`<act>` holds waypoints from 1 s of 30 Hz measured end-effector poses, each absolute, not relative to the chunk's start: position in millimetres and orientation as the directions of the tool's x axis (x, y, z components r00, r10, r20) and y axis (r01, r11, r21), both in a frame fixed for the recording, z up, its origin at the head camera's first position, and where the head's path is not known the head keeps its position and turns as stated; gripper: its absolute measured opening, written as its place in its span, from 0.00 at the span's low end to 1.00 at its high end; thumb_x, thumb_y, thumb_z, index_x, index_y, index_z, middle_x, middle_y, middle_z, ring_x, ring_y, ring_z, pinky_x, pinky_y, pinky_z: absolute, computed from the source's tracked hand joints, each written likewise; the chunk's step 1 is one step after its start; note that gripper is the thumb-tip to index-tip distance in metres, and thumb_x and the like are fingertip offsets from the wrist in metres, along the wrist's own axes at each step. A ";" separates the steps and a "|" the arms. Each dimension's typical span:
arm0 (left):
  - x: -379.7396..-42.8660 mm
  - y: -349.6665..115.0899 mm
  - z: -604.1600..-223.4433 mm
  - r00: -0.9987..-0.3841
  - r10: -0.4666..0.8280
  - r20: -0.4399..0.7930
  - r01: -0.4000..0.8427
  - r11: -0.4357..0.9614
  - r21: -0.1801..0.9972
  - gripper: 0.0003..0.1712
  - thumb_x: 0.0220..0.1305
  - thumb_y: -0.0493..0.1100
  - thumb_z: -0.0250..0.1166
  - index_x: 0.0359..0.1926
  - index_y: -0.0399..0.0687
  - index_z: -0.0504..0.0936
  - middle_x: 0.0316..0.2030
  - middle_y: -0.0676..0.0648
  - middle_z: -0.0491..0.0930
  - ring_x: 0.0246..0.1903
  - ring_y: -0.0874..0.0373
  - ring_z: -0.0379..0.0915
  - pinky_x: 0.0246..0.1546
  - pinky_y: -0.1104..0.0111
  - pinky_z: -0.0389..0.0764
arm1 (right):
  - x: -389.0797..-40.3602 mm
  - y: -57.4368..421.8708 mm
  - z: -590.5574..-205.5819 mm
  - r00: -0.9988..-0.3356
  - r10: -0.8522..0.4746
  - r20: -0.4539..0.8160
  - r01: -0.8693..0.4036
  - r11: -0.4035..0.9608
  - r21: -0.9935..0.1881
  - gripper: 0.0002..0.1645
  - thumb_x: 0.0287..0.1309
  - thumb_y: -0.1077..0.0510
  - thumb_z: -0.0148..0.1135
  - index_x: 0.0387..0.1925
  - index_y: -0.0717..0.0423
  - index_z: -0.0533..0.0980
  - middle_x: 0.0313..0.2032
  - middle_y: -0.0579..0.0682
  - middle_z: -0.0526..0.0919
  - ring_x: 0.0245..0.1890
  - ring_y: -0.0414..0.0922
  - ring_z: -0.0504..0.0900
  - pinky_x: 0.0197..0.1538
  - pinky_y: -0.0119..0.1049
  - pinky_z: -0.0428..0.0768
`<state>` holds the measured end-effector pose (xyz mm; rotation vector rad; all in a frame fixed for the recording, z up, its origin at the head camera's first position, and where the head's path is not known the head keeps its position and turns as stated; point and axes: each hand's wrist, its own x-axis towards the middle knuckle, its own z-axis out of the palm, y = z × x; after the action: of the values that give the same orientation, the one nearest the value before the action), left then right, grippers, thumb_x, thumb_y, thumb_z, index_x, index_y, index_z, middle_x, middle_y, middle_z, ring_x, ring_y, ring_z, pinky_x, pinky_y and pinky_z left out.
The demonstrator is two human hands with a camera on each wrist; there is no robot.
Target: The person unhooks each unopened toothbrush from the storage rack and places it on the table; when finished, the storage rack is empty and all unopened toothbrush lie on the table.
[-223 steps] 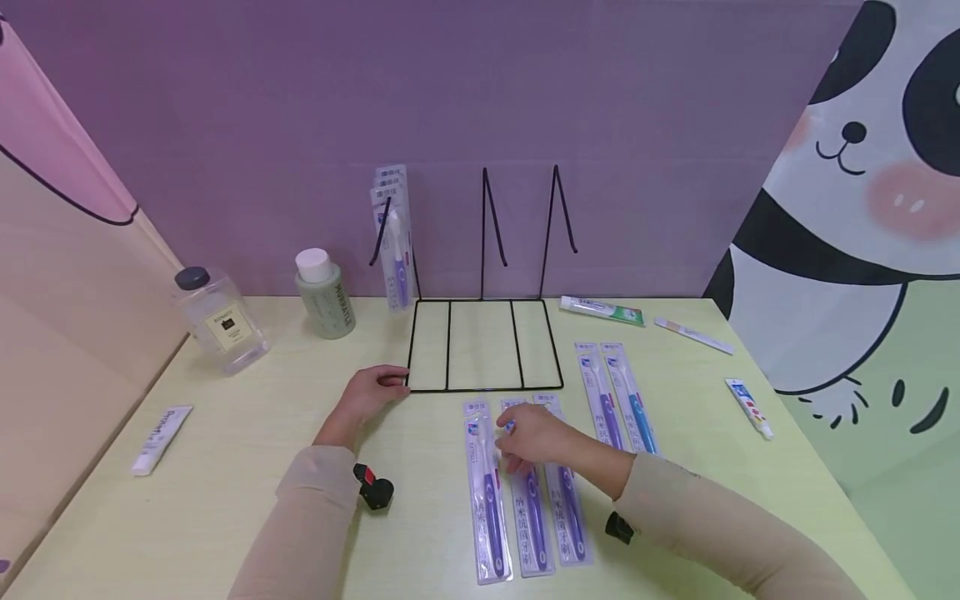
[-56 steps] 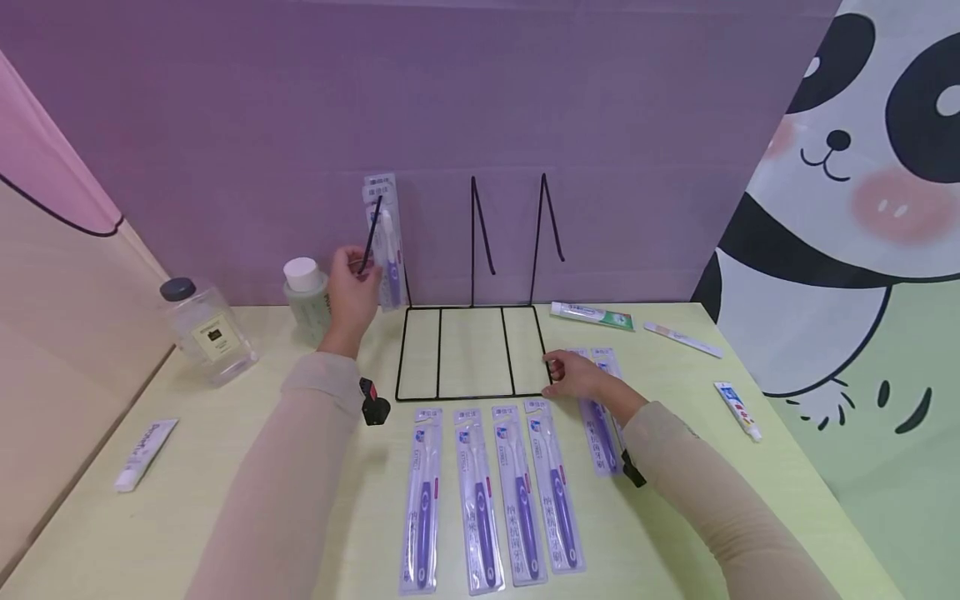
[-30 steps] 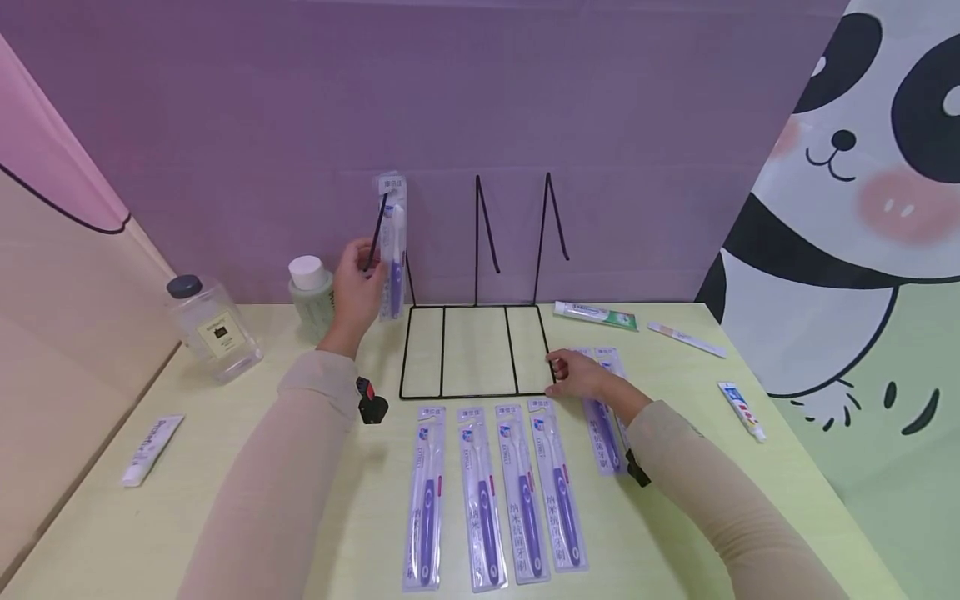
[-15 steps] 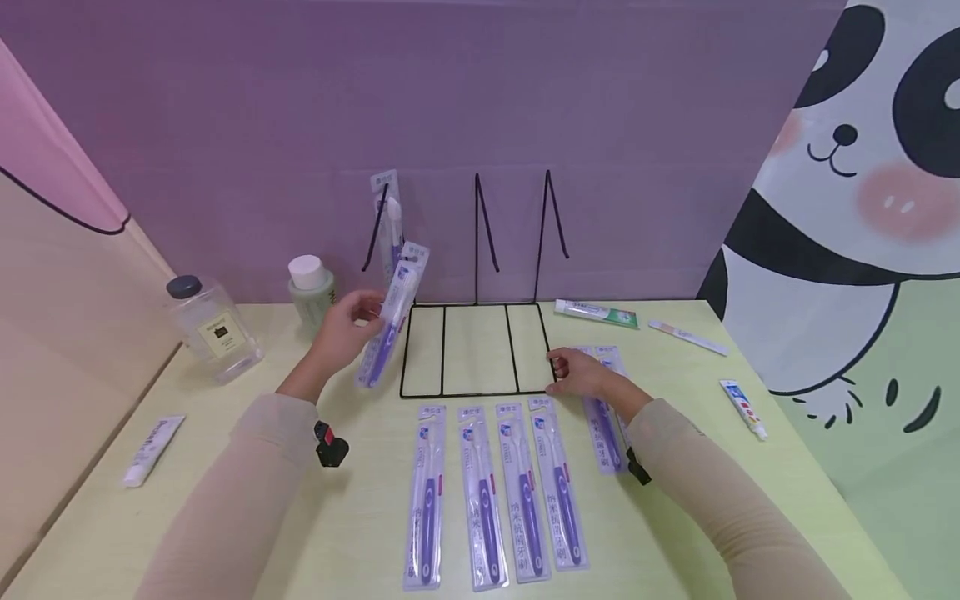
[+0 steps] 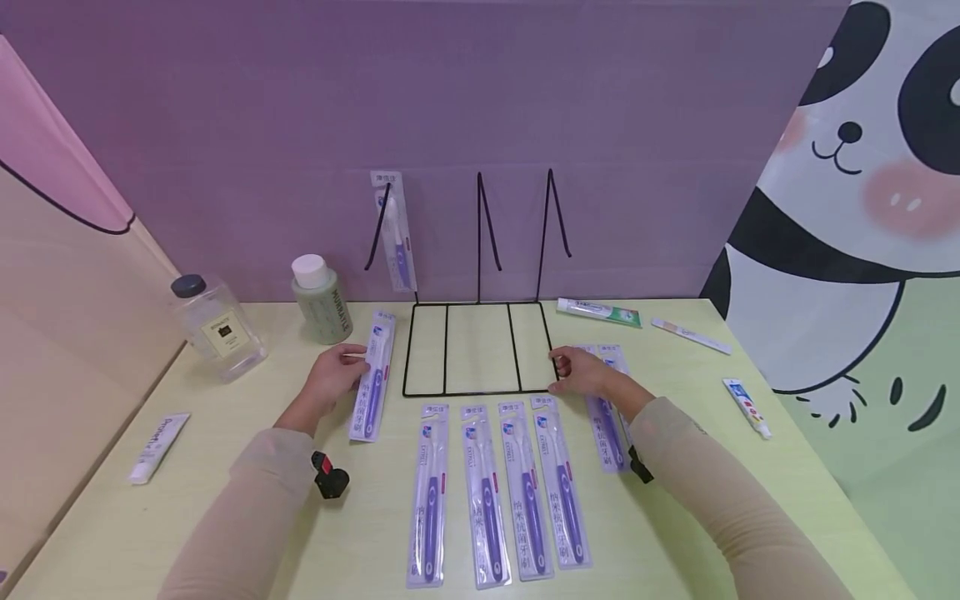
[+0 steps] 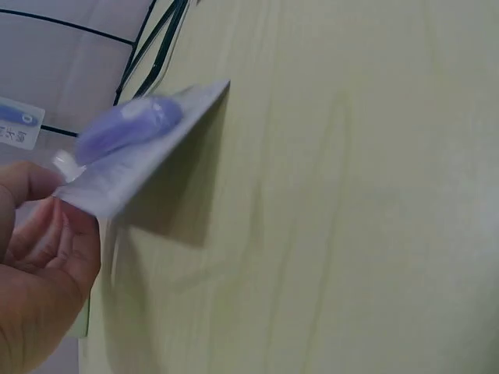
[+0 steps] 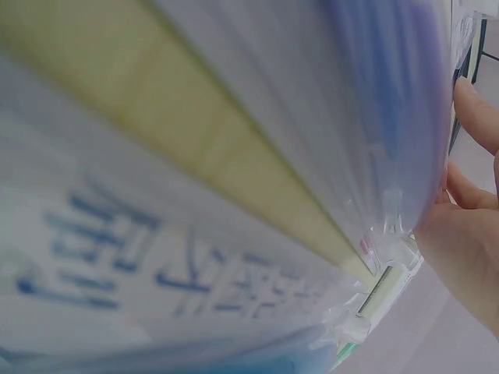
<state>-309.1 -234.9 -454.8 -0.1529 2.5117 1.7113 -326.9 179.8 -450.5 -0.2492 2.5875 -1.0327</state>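
My left hand [image 5: 330,379] pinches a packaged toothbrush [image 5: 372,379] by its left edge, beside the black wire rack [image 5: 446,350]. In the left wrist view the package [image 6: 148,152] tilts over the table and casts a shadow. My right hand [image 5: 588,372] holds the rack's front right corner with thumb and fingers, its wrist above two more toothbrush packs [image 5: 606,425]. One toothbrush pack [image 5: 401,242] hangs on the rack's left hook; the middle and right hooks carry nothing. Several purple toothbrush packs [image 5: 489,500] lie in a row in front of the rack.
A green bottle with a white cap [image 5: 322,304] and a clear bottle with a dark cap [image 5: 221,329] stand back left. A white tube [image 5: 159,447] lies at far left. Toothpaste tubes [image 5: 598,312] and a slim pack [image 5: 691,336] lie at right. A purple backdrop [image 5: 637,150] closes the rear.
My left hand has drawn a toothbrush pack off the left hook and brought it down toward the table left of the rack. The right hand stays at the rack's corner over the last two seconds.
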 end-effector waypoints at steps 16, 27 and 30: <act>-307.3 -233.4 -467.2 -0.986 -0.026 -0.168 -0.163 0.415 0.895 0.21 0.57 0.31 0.58 0.52 0.27 0.68 0.40 0.35 0.73 0.26 0.58 0.73 0.28 0.67 0.78 | -326.7 179.0 -448.8 -0.926 -0.282 -0.251 -0.031 0.720 -0.693 0.39 0.44 0.62 0.70 0.59 0.61 0.63 0.40 0.51 0.69 0.39 0.46 0.67 0.43 0.39 0.68; -313.1 -232.5 -449.8 -0.998 -0.058 -0.039 -0.066 0.603 0.795 0.21 0.58 0.37 0.60 0.52 0.33 0.70 0.42 0.37 0.74 0.35 0.50 0.73 0.33 0.65 0.75 | -328.4 179.4 -452.0 -0.925 -0.288 -0.247 -0.034 0.711 -0.702 0.39 0.45 0.63 0.70 0.59 0.61 0.63 0.39 0.51 0.68 0.38 0.46 0.66 0.41 0.38 0.67; -324.0 -227.7 -437.7 -0.995 -0.060 0.079 0.035 0.540 0.841 0.21 0.60 0.37 0.59 0.53 0.35 0.69 0.46 0.38 0.72 0.41 0.47 0.72 0.38 0.61 0.75 | -328.7 179.8 -453.6 -0.925 -0.289 -0.246 -0.037 0.713 -0.700 0.39 0.44 0.63 0.70 0.59 0.60 0.63 0.38 0.51 0.68 0.37 0.45 0.66 0.40 0.38 0.67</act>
<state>-324.0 -227.7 -437.7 -0.0232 2.8421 1.5552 -328.7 179.8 -453.6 -0.2537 2.5826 -1.0450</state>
